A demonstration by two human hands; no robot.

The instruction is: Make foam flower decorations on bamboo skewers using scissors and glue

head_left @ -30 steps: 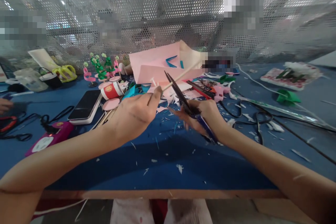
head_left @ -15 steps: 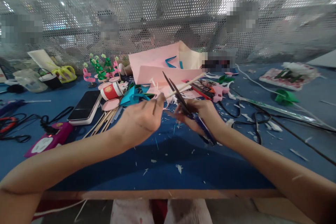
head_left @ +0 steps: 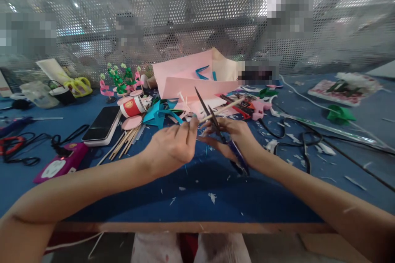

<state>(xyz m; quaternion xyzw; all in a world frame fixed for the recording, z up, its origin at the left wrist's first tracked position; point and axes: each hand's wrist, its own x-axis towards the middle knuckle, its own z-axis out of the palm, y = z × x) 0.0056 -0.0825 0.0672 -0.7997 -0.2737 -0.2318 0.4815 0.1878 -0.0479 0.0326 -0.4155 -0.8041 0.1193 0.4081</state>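
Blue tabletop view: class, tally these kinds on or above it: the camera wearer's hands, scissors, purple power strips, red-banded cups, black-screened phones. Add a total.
Hands, left hand and right hand: 2
Scissors: 1
Purple power strip: 1
Red-banded cup: 1
Black-screened phone: 1
Total: 6

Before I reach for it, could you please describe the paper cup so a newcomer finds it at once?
On the blue table, look left of both hands for the black-screened phone. The cup lies on its side near the phone's far right corner. Its red band with a gold emblem sets it apart from the plain pink disc beside it.
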